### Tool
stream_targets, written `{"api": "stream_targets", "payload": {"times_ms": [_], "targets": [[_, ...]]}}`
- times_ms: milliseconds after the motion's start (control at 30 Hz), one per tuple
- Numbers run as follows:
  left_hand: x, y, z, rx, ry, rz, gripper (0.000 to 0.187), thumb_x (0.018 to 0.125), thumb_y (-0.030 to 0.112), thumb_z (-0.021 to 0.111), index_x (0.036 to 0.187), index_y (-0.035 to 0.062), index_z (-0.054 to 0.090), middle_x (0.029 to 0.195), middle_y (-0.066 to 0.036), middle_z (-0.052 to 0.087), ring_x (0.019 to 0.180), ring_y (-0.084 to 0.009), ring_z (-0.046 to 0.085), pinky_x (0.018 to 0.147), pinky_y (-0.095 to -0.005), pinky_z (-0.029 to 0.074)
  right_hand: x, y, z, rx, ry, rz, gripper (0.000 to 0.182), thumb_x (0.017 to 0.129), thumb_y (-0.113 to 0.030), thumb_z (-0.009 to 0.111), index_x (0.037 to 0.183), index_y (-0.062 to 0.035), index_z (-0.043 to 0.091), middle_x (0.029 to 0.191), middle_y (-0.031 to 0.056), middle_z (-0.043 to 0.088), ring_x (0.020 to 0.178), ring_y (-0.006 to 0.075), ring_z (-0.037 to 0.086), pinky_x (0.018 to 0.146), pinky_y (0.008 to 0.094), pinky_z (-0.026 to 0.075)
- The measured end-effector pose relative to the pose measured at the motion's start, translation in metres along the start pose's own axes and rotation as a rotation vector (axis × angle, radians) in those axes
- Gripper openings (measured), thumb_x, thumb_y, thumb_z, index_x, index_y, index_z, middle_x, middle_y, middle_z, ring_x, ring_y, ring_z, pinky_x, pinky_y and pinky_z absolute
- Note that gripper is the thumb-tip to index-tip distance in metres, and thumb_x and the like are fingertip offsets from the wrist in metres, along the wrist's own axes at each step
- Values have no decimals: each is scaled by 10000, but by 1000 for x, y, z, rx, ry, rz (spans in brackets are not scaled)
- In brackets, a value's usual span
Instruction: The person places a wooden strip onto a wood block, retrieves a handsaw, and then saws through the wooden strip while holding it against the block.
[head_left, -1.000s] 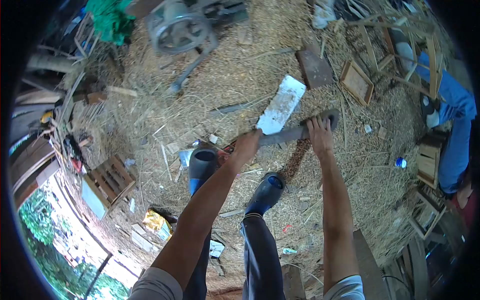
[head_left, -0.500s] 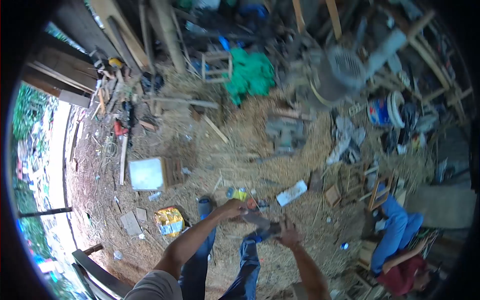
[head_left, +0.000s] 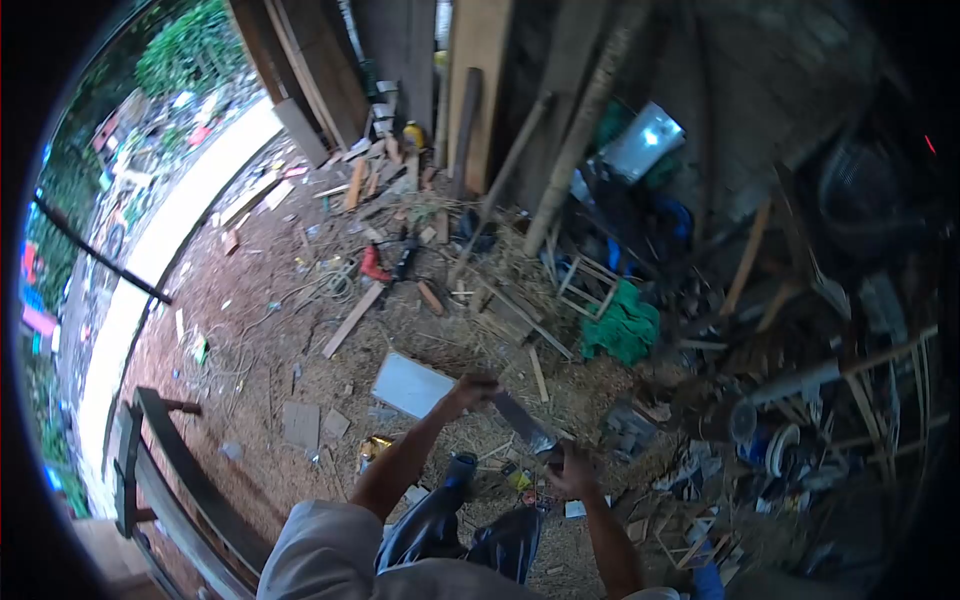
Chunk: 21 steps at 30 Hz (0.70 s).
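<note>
A flat, grey-brown, blade-like strip (head_left: pixel 520 420) is held slantwise in front of me, above my knees. Its exact kind cannot be made out; the lower end looks shinier and has a dark part. My left hand (head_left: pixel 470 392) is closed round the upper-left end. At the lower-right end, my right hand (head_left: pixel 570 475) grips the dark part, with some fingers hidden. Below the strip, a small yellow item (head_left: pixel 519 480) lies on the ground near my feet. A white-topped box (head_left: pixel 412 386) sits just beyond my left forearm.
A wooden bench (head_left: pixel 195 490) stands at left. A red tool (head_left: pixel 374 263), a long board (head_left: pixel 353 320) and loose rope lie on the shavings-covered ground. Green cloth (head_left: pixel 622 322) hangs by a small wooden frame. A gold foil bag (head_left: pixel 374 450) is near my left arm.
My view has swung left, toward the bench and bright opening; the other person at right is out of sight. Both hands still hold the strip, now raised and more steeply slanted.
</note>
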<state>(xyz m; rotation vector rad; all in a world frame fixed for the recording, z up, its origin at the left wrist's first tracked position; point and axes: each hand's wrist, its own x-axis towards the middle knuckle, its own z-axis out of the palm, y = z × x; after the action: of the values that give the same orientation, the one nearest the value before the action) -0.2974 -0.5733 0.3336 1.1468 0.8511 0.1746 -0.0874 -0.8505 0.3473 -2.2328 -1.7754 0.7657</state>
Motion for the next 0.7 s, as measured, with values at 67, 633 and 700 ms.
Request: {"api": "stream_targets", "payload": {"times_ms": [67,633,700], "targets": [[3,7,-12,-255,69,20,194,870,280,712,874,87,692,786,-14,634,741,-101,582,681,-282,452,30,-37,-44,67,6,29,719,793,-434,688,1325,-45,401,1170,234,563,1019,435,564,859,528,446],[158,96,9,-500,154,-77,454,925,279,650,1264,32,478,1101,-120,608,954,-230,653,801,-388,562,307,-9,-115,374,16,38,681,868,-435,636,1363,-27,407,1262,261,546,1139,422,553,934,488,456],[175,114,5,-351,192,-14,458,919,274,658,1259,26,479,1110,-128,603,945,-231,654,793,-390,572,329,-7,-129,328,32,35,683,853,-406,661,1348,-2,417,1240,273,555,1139,421,554,939,482,456]]}}
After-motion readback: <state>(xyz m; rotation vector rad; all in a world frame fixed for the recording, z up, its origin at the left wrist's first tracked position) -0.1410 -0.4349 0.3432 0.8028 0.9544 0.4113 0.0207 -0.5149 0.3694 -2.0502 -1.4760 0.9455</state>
